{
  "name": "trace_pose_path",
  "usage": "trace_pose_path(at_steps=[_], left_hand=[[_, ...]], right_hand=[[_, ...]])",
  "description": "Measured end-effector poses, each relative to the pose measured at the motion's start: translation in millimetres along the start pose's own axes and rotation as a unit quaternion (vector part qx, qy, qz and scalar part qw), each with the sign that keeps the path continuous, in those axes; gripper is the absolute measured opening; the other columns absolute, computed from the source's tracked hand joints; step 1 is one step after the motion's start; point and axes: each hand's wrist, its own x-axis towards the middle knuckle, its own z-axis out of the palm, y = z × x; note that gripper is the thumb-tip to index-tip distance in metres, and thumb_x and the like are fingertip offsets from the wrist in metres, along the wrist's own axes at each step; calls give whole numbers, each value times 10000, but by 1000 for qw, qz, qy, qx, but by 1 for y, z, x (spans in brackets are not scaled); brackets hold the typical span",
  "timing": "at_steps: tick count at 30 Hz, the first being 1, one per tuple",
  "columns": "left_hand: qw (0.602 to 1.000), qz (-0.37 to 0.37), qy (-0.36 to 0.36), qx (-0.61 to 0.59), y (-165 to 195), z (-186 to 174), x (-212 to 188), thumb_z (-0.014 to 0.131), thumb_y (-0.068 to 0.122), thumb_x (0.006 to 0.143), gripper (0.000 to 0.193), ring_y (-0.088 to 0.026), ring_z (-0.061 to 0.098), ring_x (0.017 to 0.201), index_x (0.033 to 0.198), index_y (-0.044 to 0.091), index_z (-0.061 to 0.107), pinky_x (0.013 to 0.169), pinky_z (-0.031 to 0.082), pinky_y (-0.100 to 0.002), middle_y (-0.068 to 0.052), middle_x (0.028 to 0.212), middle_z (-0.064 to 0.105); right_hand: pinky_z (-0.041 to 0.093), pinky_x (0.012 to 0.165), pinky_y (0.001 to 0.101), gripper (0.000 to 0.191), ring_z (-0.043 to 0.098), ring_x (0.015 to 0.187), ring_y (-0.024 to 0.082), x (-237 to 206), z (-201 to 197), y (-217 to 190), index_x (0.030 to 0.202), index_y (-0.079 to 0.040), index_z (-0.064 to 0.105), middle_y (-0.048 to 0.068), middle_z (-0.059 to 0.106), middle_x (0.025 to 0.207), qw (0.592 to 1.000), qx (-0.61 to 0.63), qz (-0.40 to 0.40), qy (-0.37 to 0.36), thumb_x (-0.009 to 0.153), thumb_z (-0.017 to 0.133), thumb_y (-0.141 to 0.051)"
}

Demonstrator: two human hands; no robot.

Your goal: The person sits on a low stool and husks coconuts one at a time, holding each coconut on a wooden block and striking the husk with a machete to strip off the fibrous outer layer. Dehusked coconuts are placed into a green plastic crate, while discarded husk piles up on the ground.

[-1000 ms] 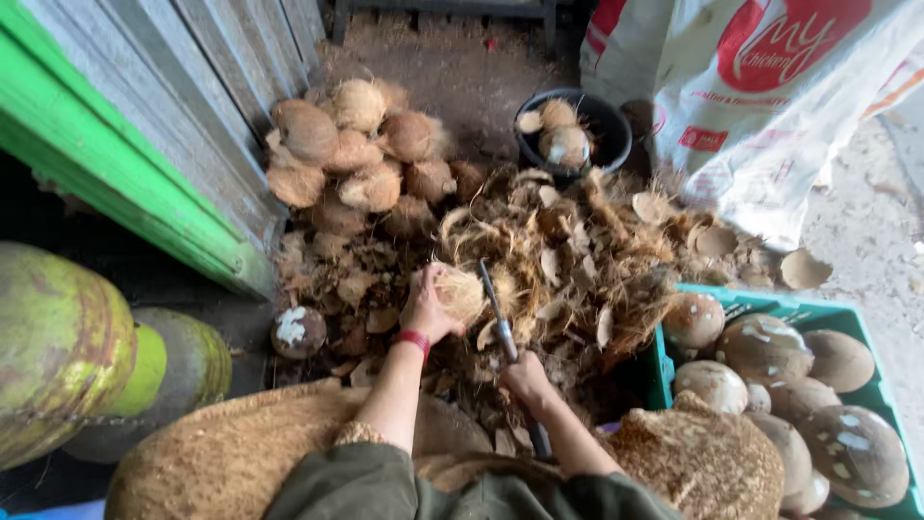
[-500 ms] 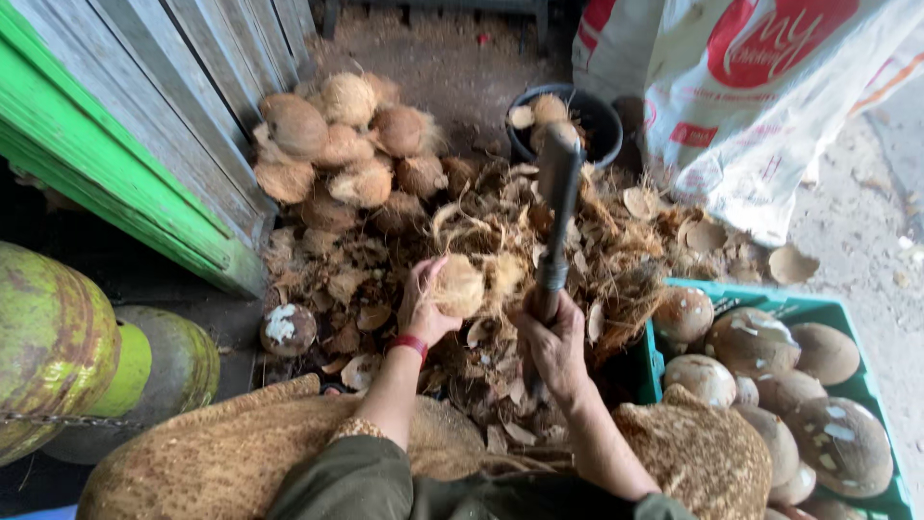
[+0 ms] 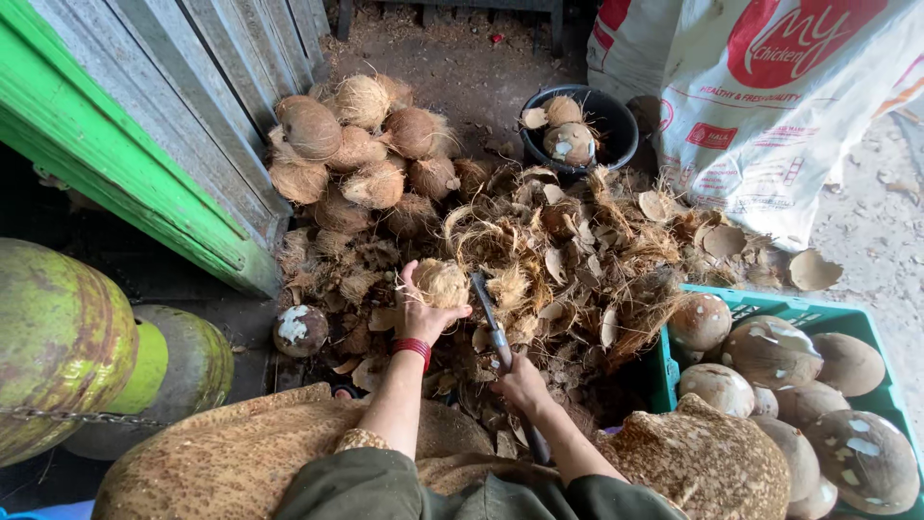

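Note:
My left hand (image 3: 420,312) grips a husked brown coconut (image 3: 443,281) over a heap of husk scraps; a red band is on that wrist. My right hand (image 3: 521,383) is closed on the handle of a long knife (image 3: 489,323). The blade slants up to the coconut's right side and touches it. A pile of fibrous brown coconuts (image 3: 358,154) lies ahead against a grey plank wall.
A black bucket (image 3: 612,117) holding coconuts stands ahead beside white printed sacks (image 3: 770,96). A green crate (image 3: 664,371) of peeled coconuts is at right. Green gas cylinders (image 3: 67,347) sit at left, a green door frame (image 3: 106,164) above them. Husk and shell pieces (image 3: 597,250) cover the ground.
The knife was raised high half a second ago. It has come down, and its blade now meets the coconut in my left hand.

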Motion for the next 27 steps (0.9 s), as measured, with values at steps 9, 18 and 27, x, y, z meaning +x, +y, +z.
trace_pose_path(at_steps=[9,18,27], left_hand=[[888,-181,75,-417,-9,-4,0,760,488,600,911,-338,552,1212,1385,186,410,823,613,-463,-147,1387,483],[886,-147,38,-438,-1,-30,-2,766,533,574,973,-289,541,1191,1396,180,382,871,594,-511,-130,1334,487],[987,113,-117,17,10,19,-3,962,142,451,1180,-247,475,1333,1433,324,333,1086,461,-437,-48,1457,472]], right_hand=[[435,396,267,205,546,476,123,-24,-22,1,875,-10,586,51,600,667,991,85,-46,-90,770,758,-47],[483,462,269,196,581,522,116,10,-100,9,929,-6,637,56,643,688,989,85,-23,116,762,733,32],[400,348,284,204,502,378,154,-27,-105,3,847,-45,480,87,529,552,852,374,-259,258,803,648,62]])
